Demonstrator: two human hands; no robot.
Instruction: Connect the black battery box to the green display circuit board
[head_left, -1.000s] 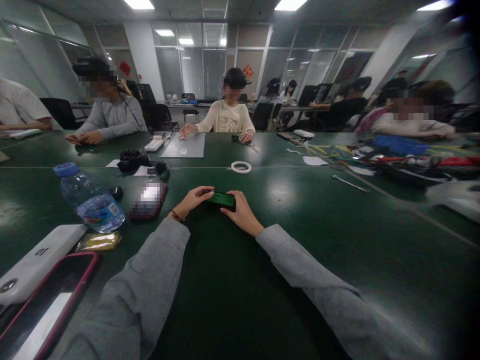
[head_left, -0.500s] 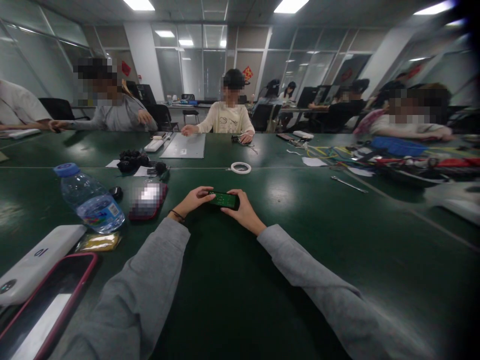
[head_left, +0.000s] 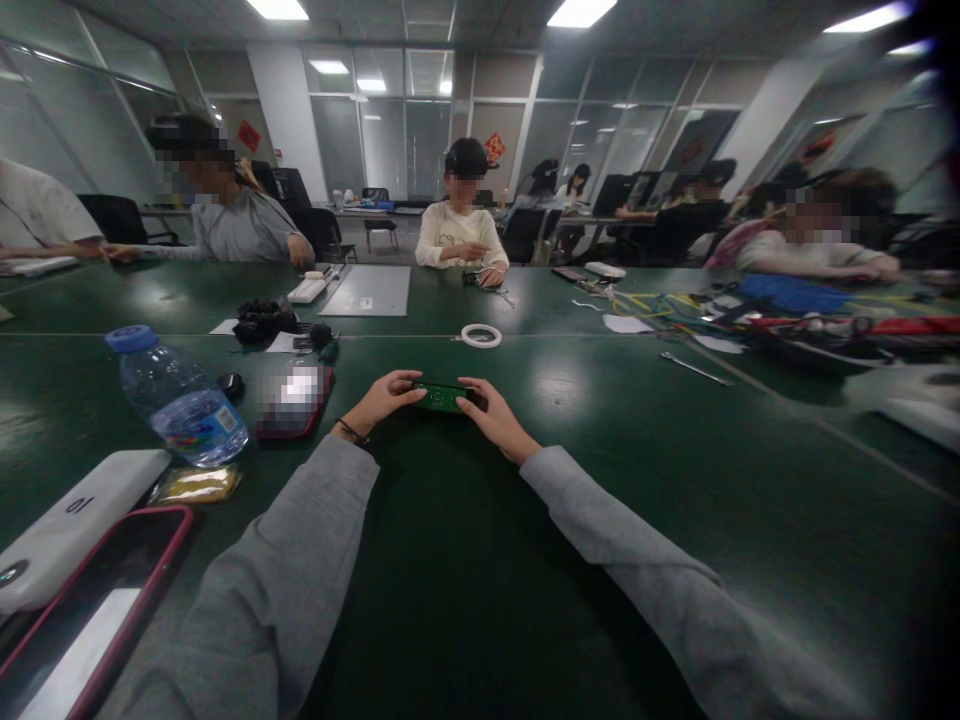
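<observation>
A small green circuit board (head_left: 441, 397) lies low over the dark green table (head_left: 465, 560), held between both hands. My left hand (head_left: 382, 402) grips its left end with fingers curled round the edge. My right hand (head_left: 491, 418) pinches its right end. Both grey sleeves reach forward from the bottom of the view.
A water bottle (head_left: 176, 397) lies on its side at the left beside a phone (head_left: 294, 400), a white power bank (head_left: 71, 525) and a red-cased phone (head_left: 86, 620). A tape ring (head_left: 481, 335) sits beyond the hands. Cables and tools (head_left: 757, 320) crowd the right. Other people sit across the table.
The board has dropped slightly flatter toward the table and my right fingers have shifted along its end. The person opposite has pulled an arm in.
</observation>
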